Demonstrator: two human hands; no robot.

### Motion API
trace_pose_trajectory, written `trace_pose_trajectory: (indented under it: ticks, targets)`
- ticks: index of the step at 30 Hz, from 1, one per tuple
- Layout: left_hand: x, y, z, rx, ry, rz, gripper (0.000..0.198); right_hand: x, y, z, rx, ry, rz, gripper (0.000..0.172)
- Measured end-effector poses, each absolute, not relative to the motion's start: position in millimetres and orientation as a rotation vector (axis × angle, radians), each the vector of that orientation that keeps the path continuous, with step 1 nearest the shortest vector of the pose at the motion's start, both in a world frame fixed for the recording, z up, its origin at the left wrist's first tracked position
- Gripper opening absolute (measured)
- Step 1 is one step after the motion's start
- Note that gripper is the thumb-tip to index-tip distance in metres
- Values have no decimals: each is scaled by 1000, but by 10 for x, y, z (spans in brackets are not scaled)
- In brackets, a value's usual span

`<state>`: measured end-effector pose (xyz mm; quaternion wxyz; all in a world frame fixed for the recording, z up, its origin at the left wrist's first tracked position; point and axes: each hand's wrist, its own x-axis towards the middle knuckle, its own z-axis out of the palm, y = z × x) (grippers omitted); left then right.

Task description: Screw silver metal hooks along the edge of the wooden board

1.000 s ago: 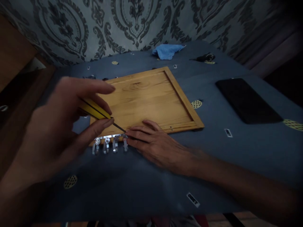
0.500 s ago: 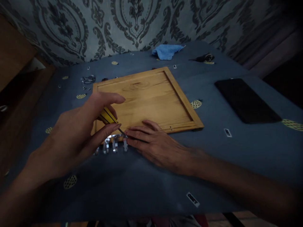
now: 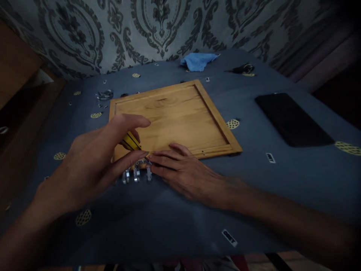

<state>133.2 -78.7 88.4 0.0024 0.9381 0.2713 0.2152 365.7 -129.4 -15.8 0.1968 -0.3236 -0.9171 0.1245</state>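
Head view: left hand (image 3: 93,169) grips the yellow screwdriver (image 3: 130,142), tip down at the right end of the hook rail (image 3: 137,171) on the near edge of the board (image 3: 175,113), right hand (image 3: 183,171) spread flat, fingertips pinning that end, with the screws too dark to judge seated.

Screwdriver (image 3: 131,142): yellow handle with black stripes, mostly hidden inside the left hand (image 3: 93,165), tilted down and to the right, tip at the hook rail (image 3: 137,171). Hook rail: bright metal strip with three hooks visible, lying along the near edge of the wooden panel (image 3: 175,116), its right end under the fingertips of the right hand (image 3: 183,171). Wooden panel: light pine, raised frame edge, lying flat on the blue cloth
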Motion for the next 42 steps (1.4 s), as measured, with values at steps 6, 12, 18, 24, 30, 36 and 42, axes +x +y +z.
trace_pose_trajectory:
  ticks: [6,12,18,24,30,36,42]
  targets:
    - [1361,-804,848,2929,870,750,28,3659,-1295,-148,-920,-2585,352,40]
    - [1305,-772,785,2648,936,706,69,3655,-1295,-145,-922,-2582,348,41]
    - [1315,-805,821,2594,972,781,69,3662,-1299,-173,-910,-2569,360,39]
    - [1295,-813,905,2594,1049,790,57,3669,-1295,-181,-893,-2553,332,38]
    - [1309,-786,875,2829,982,727,47,3666,-1294,-171,-889,-2559,332,37]
    - [1338,-763,849,2885,963,734,48,3664,-1295,-179,-895,-2556,320,38]
    - [1335,-765,852,2927,952,735,47,3658,-1294,-164,-905,-2565,344,39]
